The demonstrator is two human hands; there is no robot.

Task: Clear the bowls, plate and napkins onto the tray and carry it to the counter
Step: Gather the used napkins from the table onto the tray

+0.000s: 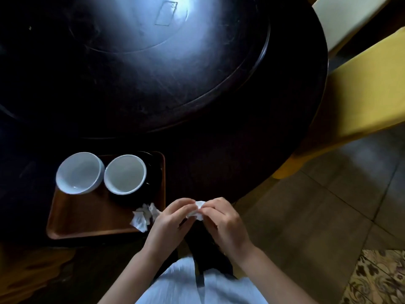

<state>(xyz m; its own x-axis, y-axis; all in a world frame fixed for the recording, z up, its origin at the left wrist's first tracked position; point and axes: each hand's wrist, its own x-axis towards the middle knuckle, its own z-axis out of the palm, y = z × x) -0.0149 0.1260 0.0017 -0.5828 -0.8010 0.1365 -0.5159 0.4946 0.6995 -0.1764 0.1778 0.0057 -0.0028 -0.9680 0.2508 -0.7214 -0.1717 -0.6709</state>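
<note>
A brown wooden tray (87,216) lies on the near edge of the dark round table (219,161). Two white bowls stand on its far part: the left bowl (80,173) and the right bowl (125,174), which rests on a dark plate (153,172). A crumpled white napkin (144,217) lies on the tray's near right corner. My left hand (169,222) and my right hand (223,220) meet just right of the tray, both pinching a second small white napkin (196,210) between the fingertips.
A raised dark turntable (142,62) fills the table's middle. A yellow chair (361,95) and a white-seated one (341,16) stand at the right. Tiled floor (317,205) and a patterned rug (381,279) lie below right.
</note>
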